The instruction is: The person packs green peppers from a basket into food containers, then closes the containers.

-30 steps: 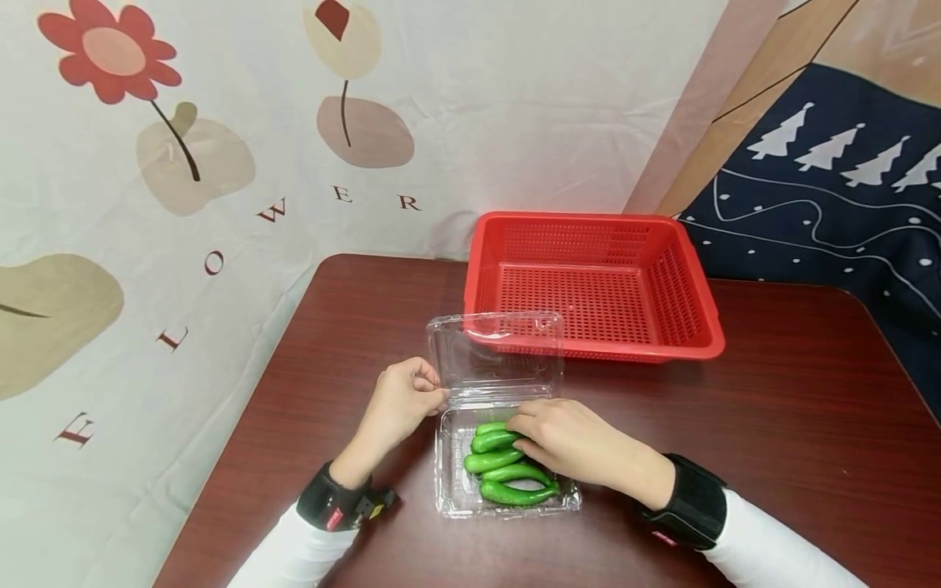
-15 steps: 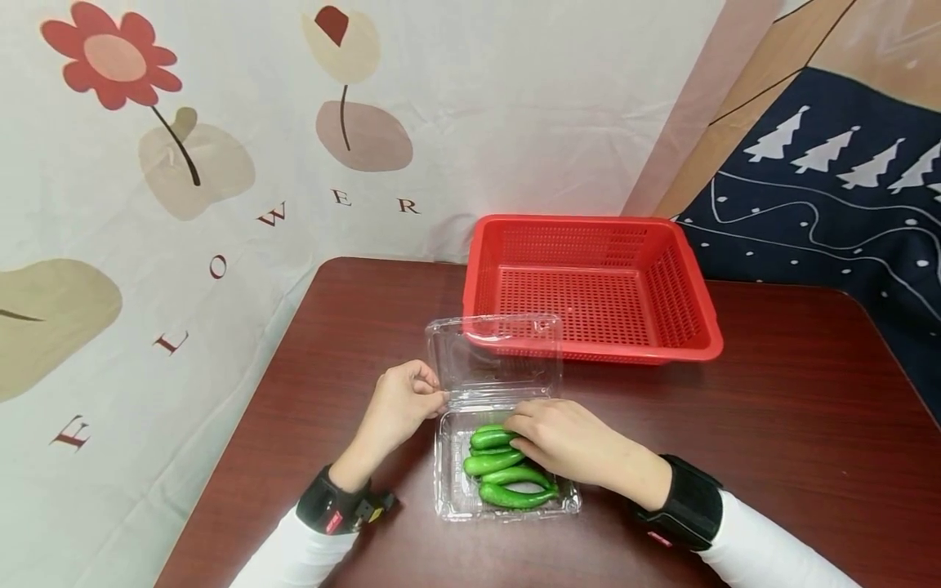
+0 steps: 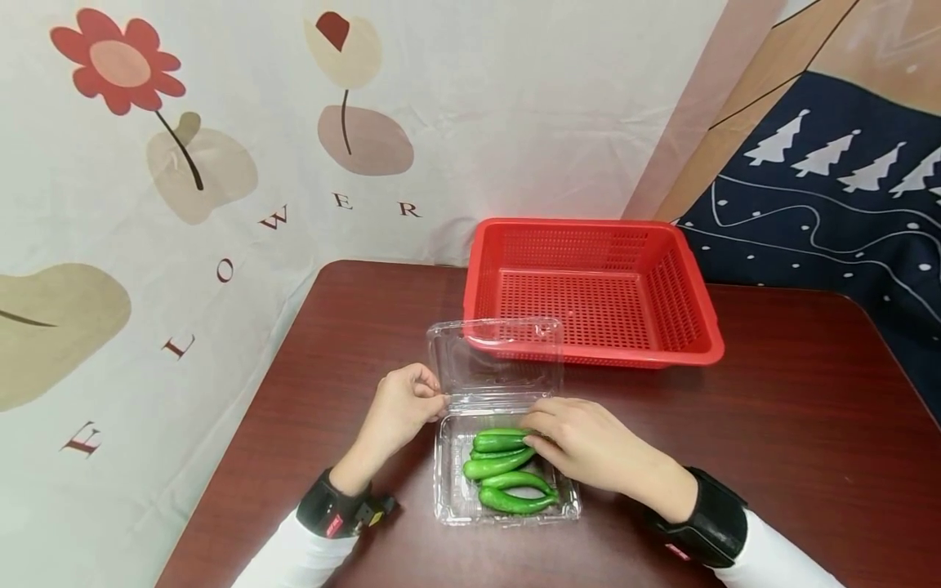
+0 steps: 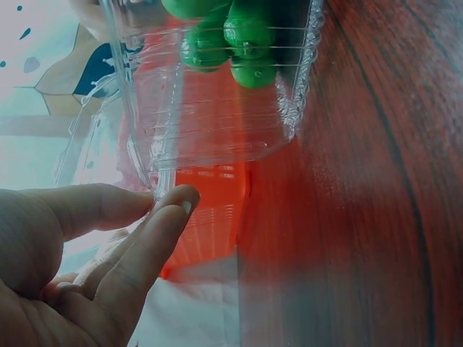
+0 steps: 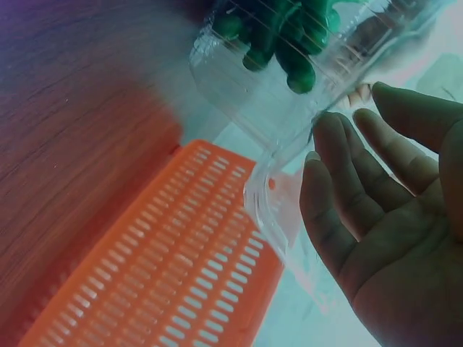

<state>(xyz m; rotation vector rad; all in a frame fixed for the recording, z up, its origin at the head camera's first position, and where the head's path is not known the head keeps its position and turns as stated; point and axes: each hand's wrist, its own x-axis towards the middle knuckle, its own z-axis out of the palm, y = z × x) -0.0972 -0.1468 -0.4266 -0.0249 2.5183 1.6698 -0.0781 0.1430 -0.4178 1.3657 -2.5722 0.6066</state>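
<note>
A clear plastic clamshell container (image 3: 439, 498) lies on the table with its lid (image 3: 492, 376) raised at the back. Several long green peppers (image 3: 494, 467) are in its base, side by side. At the hinge's left end, my left hand (image 3: 400, 408) pinches the plastic edge between thumb and fingertips; the left wrist view shows the container's wall (image 4: 217, 134) just beyond them. My right hand (image 3: 588, 445) reaches over the base's right rear edge, fingertips at the rear peppers' right ends. In the right wrist view, its fingers (image 5: 340, 173) are loosely bent, with nothing gripped.
A red perforated plastic basket (image 3: 647, 355) stands at the back of the brown table (image 3: 794, 392), right behind the lid, which overlaps its front left corner in the head view. A printed cloth (image 3: 515, 106) hangs behind the table.
My right hand has shifted slightly right, away from the peppers' middle. The rear peppers have moved and lie closer together. My left hand keeps its place at the hinge.
</note>
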